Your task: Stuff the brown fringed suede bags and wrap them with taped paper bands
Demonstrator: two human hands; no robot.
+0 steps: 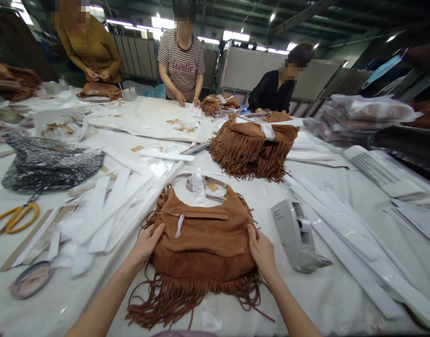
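Note:
A brown suede handbag (204,238) with long fringe lies on the white-covered table in front of me. Its zipper pocket faces up, with a bit of white wrap on the zipper pull. The curved strap (181,177) extends away from me, partly covered by clear wrap. My left hand (150,241) grips the bag's left side, thumb on top and fingers hidden beneath. At the right side, my right hand (260,248) holds it in the same way. A grey tape dispenser (295,234) stands just right of my right hand.
Orange-handled scissors (16,217), a tape ring (32,280) and white paper strips (106,206) lie on the left, near a black-and-white knitted item (53,164). Fringed bags (253,145) are piled beyond mine. Long white strips (344,248) cover the right. Several people work across the table.

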